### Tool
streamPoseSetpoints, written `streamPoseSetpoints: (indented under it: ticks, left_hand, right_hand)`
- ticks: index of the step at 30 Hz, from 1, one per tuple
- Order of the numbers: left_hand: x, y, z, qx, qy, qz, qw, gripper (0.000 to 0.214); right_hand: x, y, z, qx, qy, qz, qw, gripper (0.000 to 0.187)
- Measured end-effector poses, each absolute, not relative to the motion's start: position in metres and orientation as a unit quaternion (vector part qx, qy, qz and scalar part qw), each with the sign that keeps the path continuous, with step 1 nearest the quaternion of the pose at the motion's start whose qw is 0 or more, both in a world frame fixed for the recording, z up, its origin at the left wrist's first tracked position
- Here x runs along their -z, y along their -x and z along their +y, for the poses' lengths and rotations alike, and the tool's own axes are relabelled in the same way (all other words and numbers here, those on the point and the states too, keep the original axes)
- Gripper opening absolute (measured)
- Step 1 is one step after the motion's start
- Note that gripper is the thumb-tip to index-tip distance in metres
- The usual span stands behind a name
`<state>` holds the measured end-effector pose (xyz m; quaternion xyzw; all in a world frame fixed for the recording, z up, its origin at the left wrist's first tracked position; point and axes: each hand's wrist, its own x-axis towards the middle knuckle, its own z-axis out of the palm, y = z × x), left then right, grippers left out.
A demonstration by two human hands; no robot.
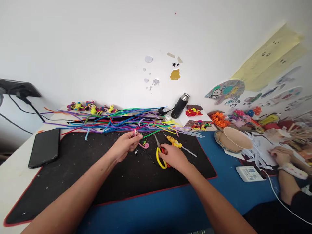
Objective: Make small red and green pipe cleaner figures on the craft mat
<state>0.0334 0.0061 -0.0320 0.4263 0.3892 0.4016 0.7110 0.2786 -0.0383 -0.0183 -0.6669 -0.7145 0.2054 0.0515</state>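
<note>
My left hand point(126, 143) is closed, pinching a small pink piece with some white on it point(135, 131) between thumb and fingertips, held above the black mat point(117, 182). My right hand point(175, 157) has its fingers on the red and yellow handles of a pair of scissors point(159, 156), whose blades point away from me. Just beyond that hand lies a yellow hot glue gun point(173, 142) with a clear glue stick. Between the hands rests a pink pipe cleaner coil point(145, 145). Small white and black bits point(136, 152) sit nearby, perhaps googly eyes.
Many coloured pipe cleaners point(122, 120) spread along the wall, with small pipe cleaner figures point(92, 107) behind. A black flask point(180, 106) stands at the back. A black tablet point(45, 148) lies left. At right are bowls point(235, 139), a power bank point(251, 173) and another person's hands point(282, 156).
</note>
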Motion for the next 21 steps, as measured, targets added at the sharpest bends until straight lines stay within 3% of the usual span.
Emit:
streamPoseSetpoints:
  ticks: [3, 5, 12, 21]
  left_hand:
    - [0.031, -0.034, 0.005, -0.402, -0.427, 0.386, 0.712, 0.048]
    - [0.031, -0.035, 0.004, -0.399, -0.432, 0.383, 0.712, 0.048]
    - [0.027, -0.041, -0.004, -0.388, -0.457, 0.386, 0.701, 0.048]
    - [0.035, -0.049, -0.011, -0.359, -0.479, 0.399, 0.694, 0.048]
  right_hand:
    - [0.005, -0.273, -0.043, -0.181, 0.649, -0.738, 0.036, 0.028]
    - [0.001, -0.268, -0.047, -0.195, 0.635, -0.741, 0.093, 0.024]
    - [0.021, -0.243, -0.051, -0.432, 0.590, -0.597, 0.331, 0.029]
    - [0.031, -0.228, -0.054, -0.520, 0.546, -0.501, 0.425, 0.033]
